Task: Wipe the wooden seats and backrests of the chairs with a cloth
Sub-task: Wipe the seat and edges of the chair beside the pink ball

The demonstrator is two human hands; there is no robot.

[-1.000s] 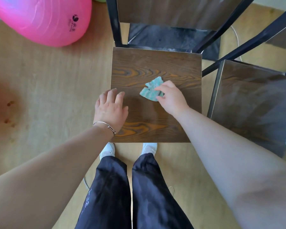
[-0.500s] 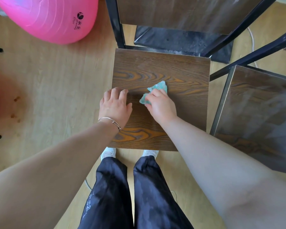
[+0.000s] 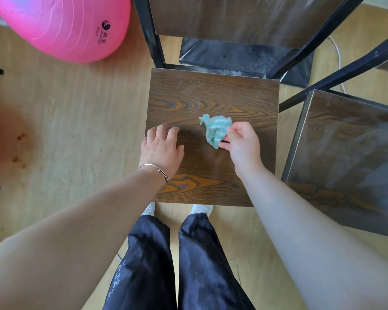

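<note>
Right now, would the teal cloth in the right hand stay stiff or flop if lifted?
Probably flop: the cloth is bunched in soft folds where the right hand pinches it. Likely light too, since a mere pinch seems to hold it.

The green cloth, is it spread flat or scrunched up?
Scrunched up. The cloth is bunched in crumpled folds, pinched by the right hand.

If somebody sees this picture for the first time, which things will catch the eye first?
The big pink ball on the floor at the upper left is the brightest thing. Next comes the crumpled teal cloth, pinched by the right hand at the middle of the dark wooden seat, while the left hand rests flat near the seat's left edge. A second chair stands to the right.
</note>
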